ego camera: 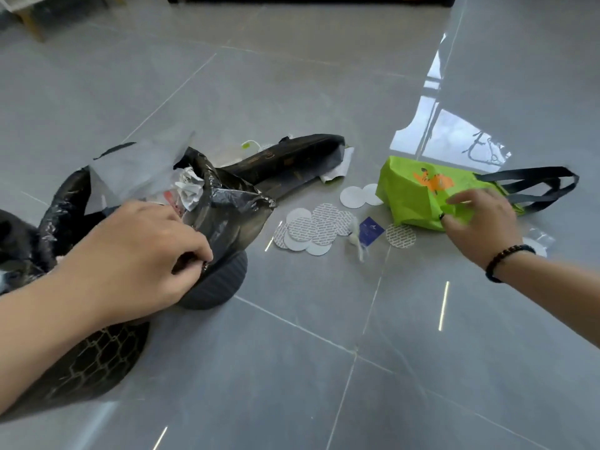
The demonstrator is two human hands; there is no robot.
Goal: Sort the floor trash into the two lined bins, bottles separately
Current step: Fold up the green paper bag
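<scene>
One green bag (418,190) under right hand (480,222)

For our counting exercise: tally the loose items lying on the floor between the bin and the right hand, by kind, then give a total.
Round discs: about 11, overlapping, so the count is approximate
Green bag: 1
Long black bag: 1
Blue card: 1
White wad: 1
Total: about 15

Glossy grey tiled floor (324,368). Black bin liner (224,209). Dark mesh bin (97,362) with a pale hexagon pattern. Lime-green bag (418,193) with an orange print and black handles (532,186). White discs (308,230), some with grey print. Dark blue card (371,230). Black bead bracelet (505,259).
</scene>
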